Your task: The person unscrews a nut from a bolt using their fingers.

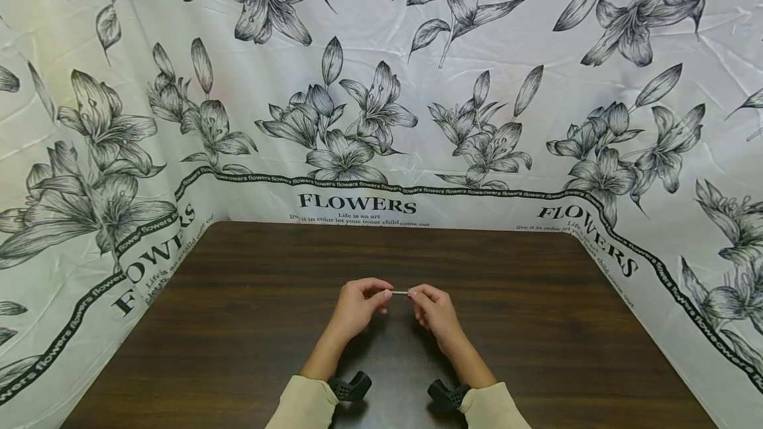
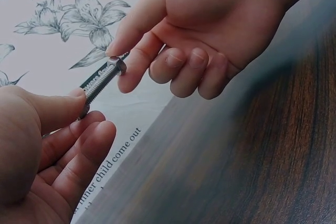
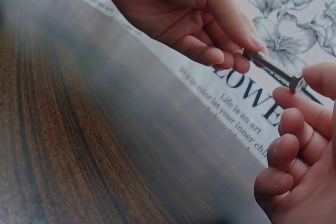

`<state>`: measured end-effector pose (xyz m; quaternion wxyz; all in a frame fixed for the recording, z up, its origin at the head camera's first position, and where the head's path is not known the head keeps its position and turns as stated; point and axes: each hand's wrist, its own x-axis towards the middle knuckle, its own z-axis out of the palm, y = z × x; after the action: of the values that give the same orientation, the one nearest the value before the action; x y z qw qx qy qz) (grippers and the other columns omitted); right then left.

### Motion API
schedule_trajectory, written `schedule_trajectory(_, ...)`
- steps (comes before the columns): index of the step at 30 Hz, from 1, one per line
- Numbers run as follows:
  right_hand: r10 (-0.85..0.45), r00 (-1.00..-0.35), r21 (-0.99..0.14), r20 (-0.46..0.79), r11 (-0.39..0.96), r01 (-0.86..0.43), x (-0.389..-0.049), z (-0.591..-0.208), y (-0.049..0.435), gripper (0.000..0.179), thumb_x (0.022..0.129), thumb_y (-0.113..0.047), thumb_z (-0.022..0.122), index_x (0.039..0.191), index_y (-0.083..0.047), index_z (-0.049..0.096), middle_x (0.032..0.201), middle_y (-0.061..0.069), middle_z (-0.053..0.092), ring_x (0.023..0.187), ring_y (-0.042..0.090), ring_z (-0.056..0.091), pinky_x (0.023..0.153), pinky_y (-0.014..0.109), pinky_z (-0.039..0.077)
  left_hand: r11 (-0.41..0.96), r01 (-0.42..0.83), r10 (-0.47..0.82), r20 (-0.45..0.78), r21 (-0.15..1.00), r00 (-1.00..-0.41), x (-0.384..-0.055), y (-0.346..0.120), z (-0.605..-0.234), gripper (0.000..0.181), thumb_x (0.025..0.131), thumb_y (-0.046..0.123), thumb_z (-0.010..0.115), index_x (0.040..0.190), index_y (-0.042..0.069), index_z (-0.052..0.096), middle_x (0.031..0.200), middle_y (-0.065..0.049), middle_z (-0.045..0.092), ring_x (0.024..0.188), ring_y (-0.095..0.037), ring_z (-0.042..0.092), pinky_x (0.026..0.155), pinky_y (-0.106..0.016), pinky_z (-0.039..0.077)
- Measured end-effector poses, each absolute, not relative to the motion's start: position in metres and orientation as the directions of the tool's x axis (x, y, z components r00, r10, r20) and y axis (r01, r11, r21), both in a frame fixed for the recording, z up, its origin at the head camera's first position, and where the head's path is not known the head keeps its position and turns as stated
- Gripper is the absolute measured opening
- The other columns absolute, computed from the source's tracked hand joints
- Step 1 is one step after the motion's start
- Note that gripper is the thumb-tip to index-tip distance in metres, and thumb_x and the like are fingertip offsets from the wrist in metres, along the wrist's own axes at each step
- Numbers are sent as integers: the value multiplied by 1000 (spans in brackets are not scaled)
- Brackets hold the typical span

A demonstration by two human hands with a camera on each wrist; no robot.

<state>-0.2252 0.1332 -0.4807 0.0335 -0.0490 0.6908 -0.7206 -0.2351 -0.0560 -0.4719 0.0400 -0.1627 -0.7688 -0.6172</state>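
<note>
A small silver metal bolt (image 1: pixel 400 292) is held level in the air between the two hands, over the dark table. My left hand (image 1: pixel 356 308) pinches its threaded end between thumb and fingers, which partly hide that end. At the other end, the thumb and index finger of my right hand (image 1: pixel 438 315) pinch the bolt's head. In the left wrist view, the threads of the bolt (image 2: pixel 101 86) show between the hands. The right wrist view shows the shaft of the bolt (image 3: pixel 275 70) running from the left fingertips to the right ones, with the other right fingers curled below.
A dark wood-grain table (image 1: pixel 250 323) lies beneath the hands. White cloth (image 1: pixel 381 151) printed with black flowers and lettering rises behind the table and along both sides. Black devices (image 1: pixel 352 387) sit on both wrists, by the cream sleeves (image 1: pixel 306 402).
</note>
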Motion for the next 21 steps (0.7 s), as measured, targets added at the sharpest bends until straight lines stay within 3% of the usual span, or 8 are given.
schedule_trajectory(3, -104, -994, -998, 42, -60, -36, -231, -492, 134, 21, 96, -7, 59, 100, 13, 61, 58, 6, 47, 46, 13, 42, 41, 21, 33, 197, 303, 198, 265, 933, -944, -239, -57, -478, 15, 88, 5, 71, 100, -5, 71, 78, -7, 69, 57, -17, 65, 59, -45, 58)
schedule_trajectory(8, -123, -988, -992, 96, -91, -85, -227, -489, 135, 17, 94, 0, 59, 106, 11, 63, 60, 5, 48, 49, 12, 43, 42, 21, 34, 191, 297, 194, 261, 935, -946, -239, -58, -478, 15, 88, 5, 71, 99, -5, 71, 78, -9, 69, 57, -17, 65, 59, -46, 57)
schedule_trajectory(17, -163, -971, -982, 172, -102, -157, -215, -467, 134, 21, 92, 7, 56, 111, 15, 60, 61, 6, 46, 50, 12, 41, 44, 20, 34, 186, 284, 180, 252, 941, -951, -231, -53, -465, 14, 88, -4, 67, 100, -11, 68, 83, -25, 67, 61, -37, 66, 63, -59, 54)
schedule_trajectory(21, -163, -965, -975, 204, -118, -186, -215, -469, 134, 20, 92, 8, 56, 110, 16, 60, 60, 5, 46, 49, 11, 41, 44, 20, 34, 193, 285, 182, 252, 939, -951, -233, -54, -469, 13, 88, -2, 68, 99, -9, 70, 81, -20, 68, 59, -30, 66, 62, -53, 56)
